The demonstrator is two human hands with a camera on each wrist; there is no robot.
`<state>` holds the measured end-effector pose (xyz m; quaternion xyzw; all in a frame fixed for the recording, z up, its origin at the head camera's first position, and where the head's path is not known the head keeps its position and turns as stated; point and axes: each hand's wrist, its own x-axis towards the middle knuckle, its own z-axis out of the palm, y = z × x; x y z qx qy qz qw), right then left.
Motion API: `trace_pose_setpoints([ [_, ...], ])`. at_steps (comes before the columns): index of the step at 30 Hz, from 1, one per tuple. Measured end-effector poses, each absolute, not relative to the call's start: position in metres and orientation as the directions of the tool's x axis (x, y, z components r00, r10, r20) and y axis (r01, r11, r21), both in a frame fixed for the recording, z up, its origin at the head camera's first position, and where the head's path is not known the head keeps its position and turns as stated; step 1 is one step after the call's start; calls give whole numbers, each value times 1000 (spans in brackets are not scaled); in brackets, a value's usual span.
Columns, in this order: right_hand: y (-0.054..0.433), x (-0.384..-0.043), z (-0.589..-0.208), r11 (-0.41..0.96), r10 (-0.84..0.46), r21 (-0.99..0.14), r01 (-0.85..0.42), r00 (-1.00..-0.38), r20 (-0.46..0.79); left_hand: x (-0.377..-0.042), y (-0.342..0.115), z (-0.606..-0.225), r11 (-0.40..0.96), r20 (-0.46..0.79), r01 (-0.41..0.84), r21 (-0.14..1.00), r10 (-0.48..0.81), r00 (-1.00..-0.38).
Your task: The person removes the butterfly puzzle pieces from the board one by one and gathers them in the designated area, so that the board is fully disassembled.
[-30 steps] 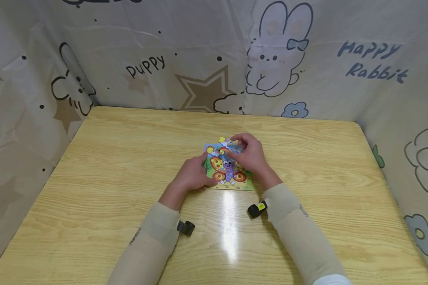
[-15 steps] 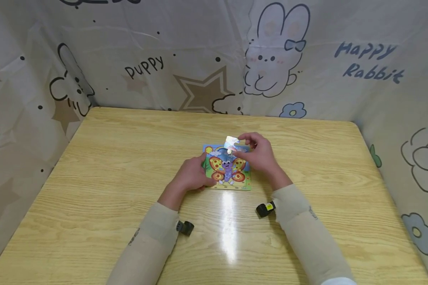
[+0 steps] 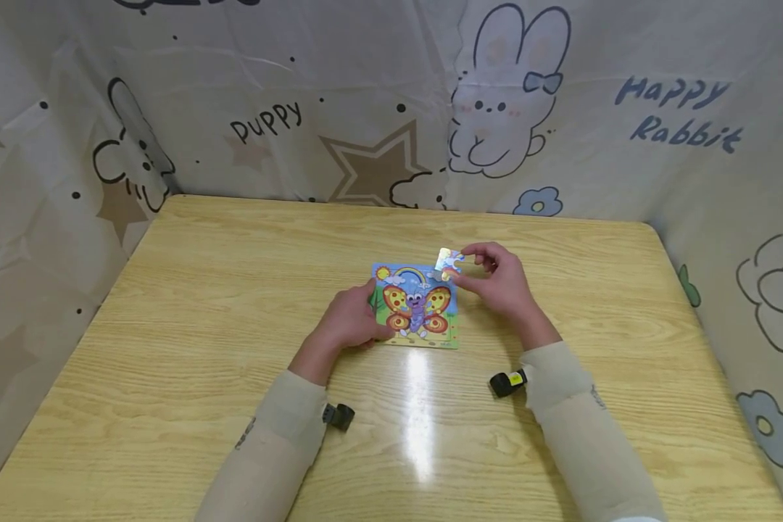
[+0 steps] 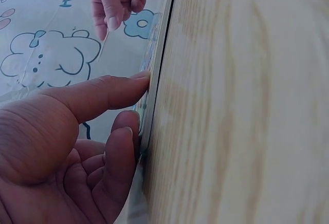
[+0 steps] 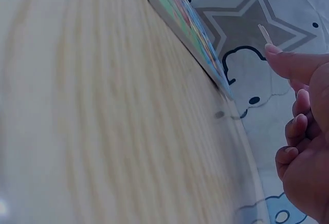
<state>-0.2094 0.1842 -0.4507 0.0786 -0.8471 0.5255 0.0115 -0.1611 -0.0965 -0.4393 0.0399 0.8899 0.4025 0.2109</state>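
Note:
A square jigsaw puzzle (image 3: pixel 416 306) with a purple butterfly, a sun and a rainbow lies flat on the table. My left hand (image 3: pixel 351 317) holds its left side; in the left wrist view the thumb (image 4: pixel 110 91) rests on top and the fingers sit against the edge. Above the puzzle's upper right corner, my right hand (image 3: pixel 504 283) pinches a shiny puzzle piece (image 3: pixel 449 262) between thumb and fingertips. Seen from the right wrist, this piece (image 5: pixel 264 34) shows as a thin, raised edge, apart from the board (image 5: pixel 193 34).
The wooden table (image 3: pixel 248 290) extends widely around the puzzle. A printed curtain (image 3: pixel 339 87) hangs behind and along both sides. Each wrist carries a small black camera, the right one (image 3: pixel 507 384) with a yellow label.
My right hand has moved right with the puzzle piece, from over the puzzle's upper middle to its upper right corner, uncovering the rainbow. The left hand has stayed put.

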Motion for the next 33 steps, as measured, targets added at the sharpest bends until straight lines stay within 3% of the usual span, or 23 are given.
trace_pose_setpoints([
  [23,246,-218,-461,536,-76,-842,-57,-997,19,-159,-99,-438,717,-336,-80,692,222,-916],
  [33,261,-227,-462,573,-135,-812,-111,-990,40,-160,-99,-440,714,-337,-86,695,218,-916],
])
